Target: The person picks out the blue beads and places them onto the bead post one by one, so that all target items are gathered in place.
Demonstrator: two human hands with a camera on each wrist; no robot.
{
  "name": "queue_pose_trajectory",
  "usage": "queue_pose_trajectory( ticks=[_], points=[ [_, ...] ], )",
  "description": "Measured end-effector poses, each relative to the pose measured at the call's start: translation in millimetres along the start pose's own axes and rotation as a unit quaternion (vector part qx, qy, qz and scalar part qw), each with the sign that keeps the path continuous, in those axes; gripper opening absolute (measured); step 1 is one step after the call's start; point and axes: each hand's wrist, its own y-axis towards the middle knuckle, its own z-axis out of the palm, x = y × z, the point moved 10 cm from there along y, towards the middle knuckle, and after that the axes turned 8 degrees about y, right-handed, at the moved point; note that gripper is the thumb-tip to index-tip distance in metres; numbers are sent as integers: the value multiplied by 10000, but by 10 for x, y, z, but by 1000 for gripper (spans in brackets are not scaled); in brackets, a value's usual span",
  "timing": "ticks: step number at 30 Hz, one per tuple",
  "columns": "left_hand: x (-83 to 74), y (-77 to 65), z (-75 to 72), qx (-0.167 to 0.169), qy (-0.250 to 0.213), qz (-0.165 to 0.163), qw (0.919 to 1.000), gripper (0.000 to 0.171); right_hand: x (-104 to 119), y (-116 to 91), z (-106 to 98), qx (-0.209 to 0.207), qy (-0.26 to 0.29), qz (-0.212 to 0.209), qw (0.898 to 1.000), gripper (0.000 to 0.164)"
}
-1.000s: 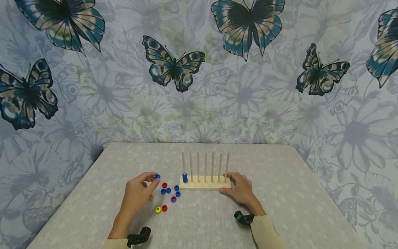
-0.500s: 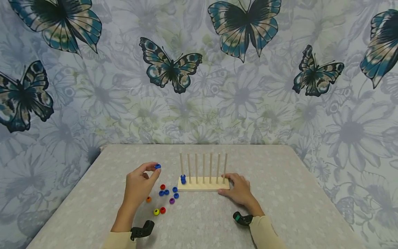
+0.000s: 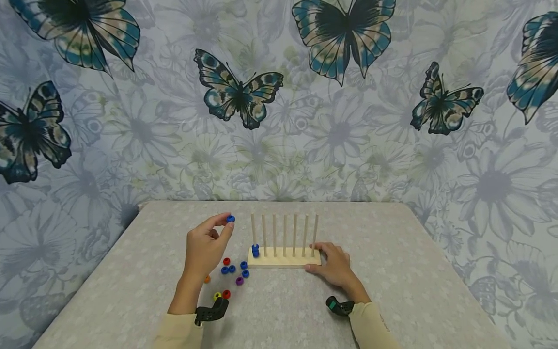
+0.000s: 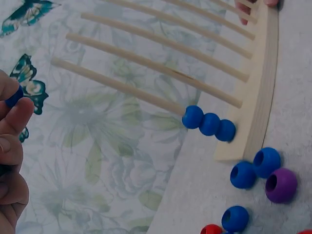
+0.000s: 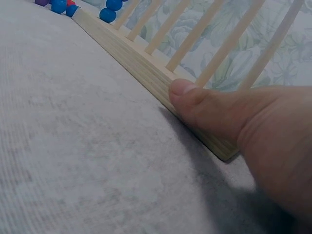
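Observation:
My left hand [image 3: 207, 249] pinches a blue bead [image 3: 230, 219] between thumb and forefinger. It is raised to the left of the pegs, close to the top of the leftmost one. The wooden peg board [image 3: 283, 259] has several upright pegs. Blue beads [image 4: 209, 124], three of them, are stacked low on its end peg in the left wrist view. My right hand [image 3: 333, 264] grips the board's right end, with the thumb [image 5: 183, 90] along the front edge. Its other fingers are mostly hidden in the right wrist view.
Loose beads lie on the cloth-covered table [image 3: 279, 315] left of the board: several blue ones, a purple bead [image 3: 240, 281], a red bead [image 3: 226, 261], another red bead [image 3: 226, 294], a yellow bead [image 3: 217, 295] and an orange bead [image 3: 207, 279], the last two partly covered. A butterfly-patterned wall stands behind.
My left hand has lifted the blue bead off to a higher position and moved right, toward the leftmost peg's top. The right hand has stayed on the board.

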Motion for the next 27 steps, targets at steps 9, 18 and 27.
queue_pose_trajectory(
  ticks=[9,18,27],
  points=[
    [-108,55,76,6,-369,-15,9993,26,6,11,4,96,39,65,9999,64],
    [-149,100,138,-30,-531,-142,9985,26,-1,-4,19,114,83,126,9998,64],
    [-218,151,179,-70,-660,10,9978,26,-12,-15,-5,97,138,119,9998,64]
  ],
)
